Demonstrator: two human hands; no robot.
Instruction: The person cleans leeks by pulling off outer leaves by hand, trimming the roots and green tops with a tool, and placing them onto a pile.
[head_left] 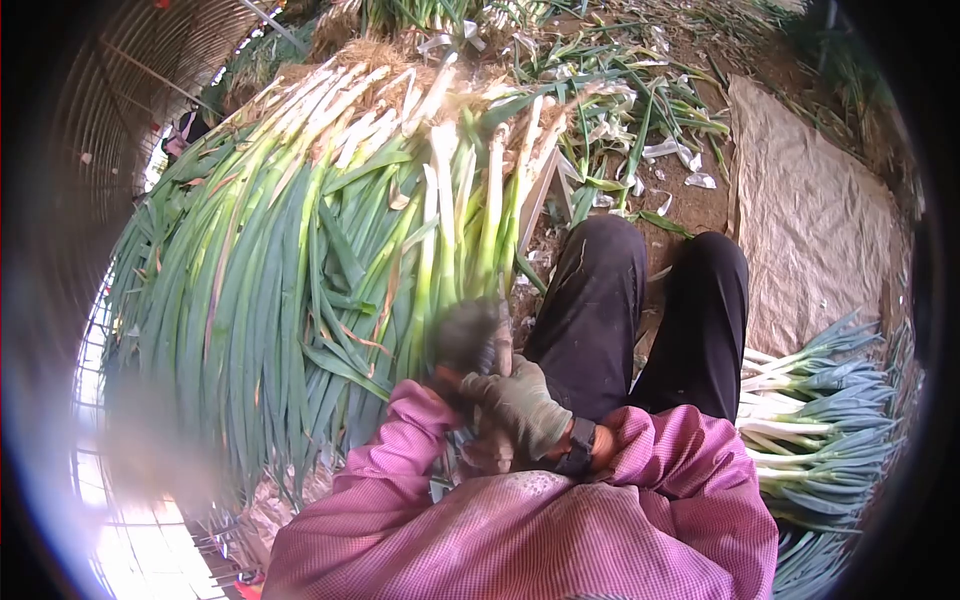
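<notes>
- Green onions are heaped at left; a second pile is laid at near right.
- The left hand, blurred, and gloved right hand are held close together.
- Neither grip's state can be told.

Your gloved left hand, blurred, is at the near edge of a big heap of leeks, their roots pointing away from you; your gloved right hand is just beside it, fingers curled, a dark strap on the wrist. What either grips is unclear. Beyond your knees lie scraps; to your right, a brown sheet and cleaner leeks piled crosswise.
</notes>
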